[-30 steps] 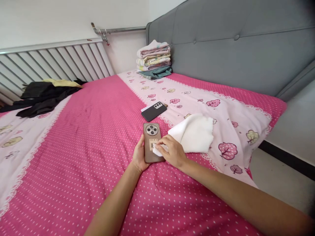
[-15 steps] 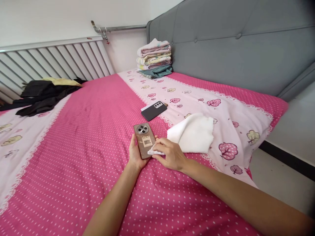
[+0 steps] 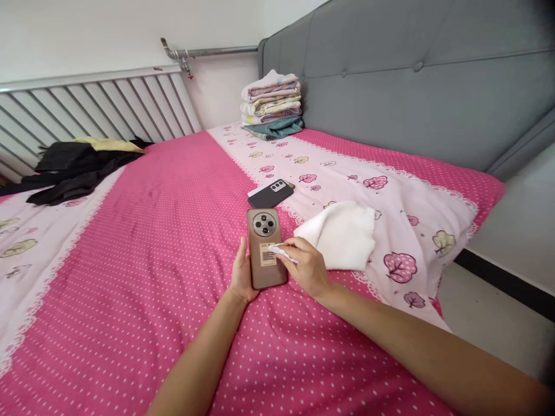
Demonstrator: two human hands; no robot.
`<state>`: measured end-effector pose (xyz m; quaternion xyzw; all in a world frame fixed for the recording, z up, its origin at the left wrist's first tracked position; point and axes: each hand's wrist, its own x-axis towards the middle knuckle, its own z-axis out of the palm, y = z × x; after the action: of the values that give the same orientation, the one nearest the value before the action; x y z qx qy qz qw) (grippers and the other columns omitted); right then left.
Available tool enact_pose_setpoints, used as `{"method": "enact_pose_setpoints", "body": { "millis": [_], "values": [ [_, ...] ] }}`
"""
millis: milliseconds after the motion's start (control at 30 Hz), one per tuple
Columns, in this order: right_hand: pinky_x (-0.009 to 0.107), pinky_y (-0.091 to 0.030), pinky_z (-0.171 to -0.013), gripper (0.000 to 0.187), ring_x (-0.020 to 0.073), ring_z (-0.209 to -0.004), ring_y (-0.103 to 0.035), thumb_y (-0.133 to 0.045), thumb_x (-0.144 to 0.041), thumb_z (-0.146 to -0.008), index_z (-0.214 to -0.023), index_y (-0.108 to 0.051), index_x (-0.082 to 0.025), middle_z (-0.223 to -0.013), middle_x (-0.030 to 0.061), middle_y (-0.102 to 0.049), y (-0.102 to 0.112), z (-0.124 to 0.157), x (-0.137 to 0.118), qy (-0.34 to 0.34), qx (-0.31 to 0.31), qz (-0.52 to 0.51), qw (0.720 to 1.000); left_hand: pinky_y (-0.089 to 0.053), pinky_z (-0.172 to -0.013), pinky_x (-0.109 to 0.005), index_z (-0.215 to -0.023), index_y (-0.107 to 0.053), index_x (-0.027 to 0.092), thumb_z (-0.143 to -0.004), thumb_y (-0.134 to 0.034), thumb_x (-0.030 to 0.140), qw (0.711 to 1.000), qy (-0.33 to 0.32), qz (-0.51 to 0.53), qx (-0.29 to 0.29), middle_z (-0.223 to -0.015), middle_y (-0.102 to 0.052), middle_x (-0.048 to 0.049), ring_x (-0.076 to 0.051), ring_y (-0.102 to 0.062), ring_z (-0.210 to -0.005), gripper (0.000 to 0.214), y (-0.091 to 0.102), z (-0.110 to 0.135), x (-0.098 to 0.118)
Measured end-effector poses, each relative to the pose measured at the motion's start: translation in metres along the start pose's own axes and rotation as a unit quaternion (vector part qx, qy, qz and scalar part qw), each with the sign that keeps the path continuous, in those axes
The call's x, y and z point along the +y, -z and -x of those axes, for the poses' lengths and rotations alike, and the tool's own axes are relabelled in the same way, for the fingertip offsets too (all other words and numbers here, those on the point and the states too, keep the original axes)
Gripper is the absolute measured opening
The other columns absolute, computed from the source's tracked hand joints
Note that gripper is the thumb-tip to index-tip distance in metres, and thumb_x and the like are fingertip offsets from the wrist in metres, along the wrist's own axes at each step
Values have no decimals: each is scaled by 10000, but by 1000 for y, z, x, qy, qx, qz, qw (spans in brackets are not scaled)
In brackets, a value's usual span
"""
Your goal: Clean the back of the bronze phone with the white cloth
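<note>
My left hand [image 3: 241, 276] grips a brown phone [image 3: 265, 248] back side up over the pink dotted bedsheet [image 3: 151, 242]. The phone has a round camera ring and a barcode sticker. My right hand [image 3: 306, 267] pinches a corner of a white cloth [image 3: 340, 234] and presses it against the phone's back near the sticker. The rest of the cloth lies on the bed to the right.
A black phone [image 3: 271, 193] lies on the sheet just beyond, on top of a pale flat item. A stack of folded linen [image 3: 272, 104] sits by the grey headboard [image 3: 411, 75]. Dark clothes [image 3: 73, 167] are heaped at the far left by a slatted rail. The bed's right edge drops to the floor.
The brown phone, tilted left half a second ago, is straight again in my left hand. My right hand with the cloth corner has moved back up onto the phone's back.
</note>
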<state>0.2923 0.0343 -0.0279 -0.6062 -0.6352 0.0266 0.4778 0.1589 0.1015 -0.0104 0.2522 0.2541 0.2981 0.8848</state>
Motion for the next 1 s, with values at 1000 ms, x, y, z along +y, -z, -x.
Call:
{"method": "enact_pose_setpoints", "body": {
  "millis": [1000],
  "values": [
    [400,-465,-870,275,214,-1006,-534,-449,-226,-878,-1104,-605,-239,-1082,64,-609,37,-18,-28,45,186,18,981,-324,-1020,-315,-1138,-605,181,-752,-589,423,972,-96,-178,-123,-1266,-531,-71,-244,-417,-1227,457,-11,13,-20]
  ]
}}
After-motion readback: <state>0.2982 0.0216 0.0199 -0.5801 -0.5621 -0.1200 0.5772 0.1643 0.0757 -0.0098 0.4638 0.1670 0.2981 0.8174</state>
